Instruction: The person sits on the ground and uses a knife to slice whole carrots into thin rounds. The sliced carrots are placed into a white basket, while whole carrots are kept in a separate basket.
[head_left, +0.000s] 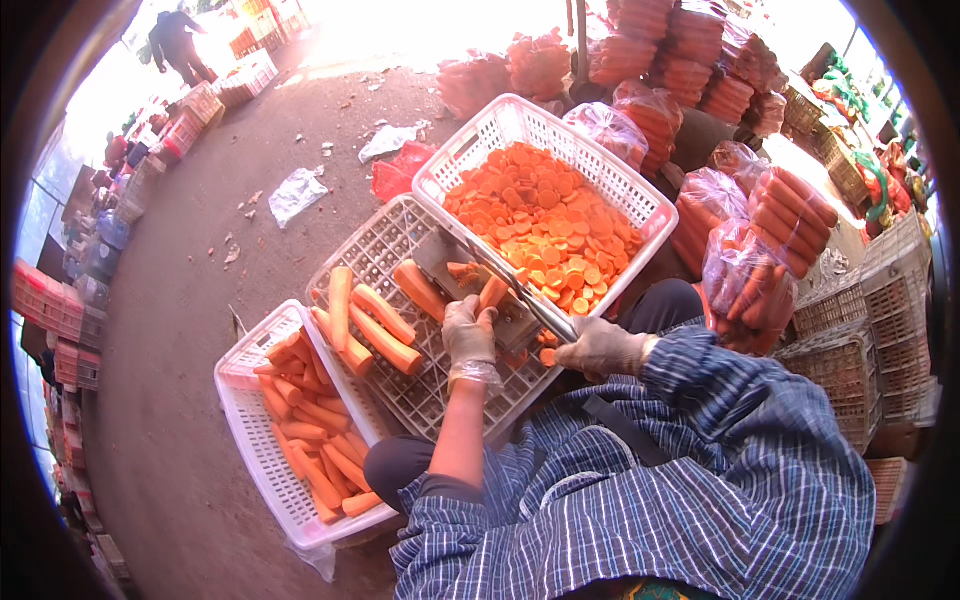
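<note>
My left hand (469, 331), in a thin glove, grips a peeled carrot (493, 291) that points at a long metal blade (517, 289). My gloved right hand (601, 348) is closed around the near end of this blade, at its handle. Beneath them a metal cutting board (444, 259) rests on an upturned plastic crate (390, 232). Several peeled carrots (384, 341) lie on the crate left of my left hand, and one more carrot (418, 289) sits just beyond it. Past the blade, carrot slices (544, 217) fill much of a white basket (637, 196).
A second white basket (259, 480) at left holds peeled carrots (322, 435). Bagged carrots (791, 217) are stacked to the right, near piled crates (862, 322). Plastic scraps (298, 196) litter the ground. A person (176, 45) stands far off beside more crates (247, 79).
</note>
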